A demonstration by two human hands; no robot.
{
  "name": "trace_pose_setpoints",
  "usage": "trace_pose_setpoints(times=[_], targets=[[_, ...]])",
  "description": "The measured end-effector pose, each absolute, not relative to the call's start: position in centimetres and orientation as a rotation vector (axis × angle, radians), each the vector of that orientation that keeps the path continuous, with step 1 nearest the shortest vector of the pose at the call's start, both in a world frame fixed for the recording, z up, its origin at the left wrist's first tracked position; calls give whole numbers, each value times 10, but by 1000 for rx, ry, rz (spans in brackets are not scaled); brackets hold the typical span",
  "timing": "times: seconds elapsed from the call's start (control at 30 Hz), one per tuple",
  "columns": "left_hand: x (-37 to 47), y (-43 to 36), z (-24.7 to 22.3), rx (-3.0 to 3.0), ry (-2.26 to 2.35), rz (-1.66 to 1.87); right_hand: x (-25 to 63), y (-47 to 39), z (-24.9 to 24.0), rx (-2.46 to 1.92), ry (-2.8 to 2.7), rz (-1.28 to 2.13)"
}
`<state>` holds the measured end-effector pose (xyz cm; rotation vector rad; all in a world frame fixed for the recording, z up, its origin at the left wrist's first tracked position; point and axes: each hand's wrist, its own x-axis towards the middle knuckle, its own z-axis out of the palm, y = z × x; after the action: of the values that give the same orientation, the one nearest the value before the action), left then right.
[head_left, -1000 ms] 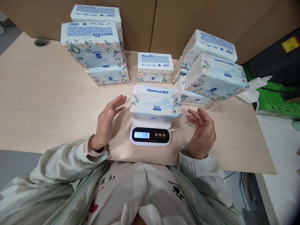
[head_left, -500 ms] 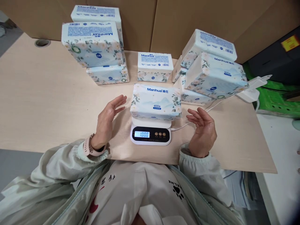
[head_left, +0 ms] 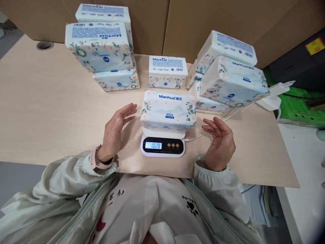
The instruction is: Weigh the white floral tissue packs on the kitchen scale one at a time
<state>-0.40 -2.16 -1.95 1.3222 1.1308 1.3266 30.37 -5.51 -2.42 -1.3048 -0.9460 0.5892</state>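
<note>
A pack of tissues (head_left: 168,109) with a floral print lies on the white kitchen scale (head_left: 163,147), covering most of its platform. The lit display (head_left: 153,145) seems to read 1028; a decimal point is too small to make out. My left hand (head_left: 115,130), with a pink watch band at the wrist, is held to the left of the pack, fingers stretched and apart from it. On the other side my right hand (head_left: 219,142) is raised palm inward, fingers loosely extended, touching nothing. Neither hand holds anything.
Stacked tissue packs stand at the back left (head_left: 99,47) and back right (head_left: 233,81). A single pack (head_left: 167,72) lies behind the scale. A white cable (head_left: 196,138) runs from the scale to a power strip (head_left: 269,101). Cardboard (head_left: 147,27) rises behind the table (head_left: 50,112).
The number on the scale's display has gone from about 1000 to about 1028. Both hands and the pack are almost where they were.
</note>
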Motion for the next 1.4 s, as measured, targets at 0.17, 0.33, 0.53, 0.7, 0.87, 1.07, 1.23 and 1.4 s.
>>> trace_pose_setpoints(times=[0.17,0.33,0.53,0.7,0.87,1.07,1.23,1.4], targets=[[-4,-21,-19,1311,1135,1324,304,-55,-25,-1291,-938,587],[-4,-20,-21,1310,1139,1324,303,-55,-24,-1327,-952,590],[-4,-19,-21,1310,1127,1335,303,-56,-22,-1326,-969,606],[-2,-19,-19,1309,1153,1328,304,-55,-24,-1329,-987,599],[-3,-17,-22,1309,1124,1361,305,-56,-25,-1322,-1009,582],[-5,-16,-27,1344,1089,1382,306,-58,-24,-1364,-1080,542],[5,-17,-26,1435,911,1282,305,-54,-23,-1329,-1318,638],[11,-21,-8,1472,833,1218,292,-41,4,-1313,-1720,793]])
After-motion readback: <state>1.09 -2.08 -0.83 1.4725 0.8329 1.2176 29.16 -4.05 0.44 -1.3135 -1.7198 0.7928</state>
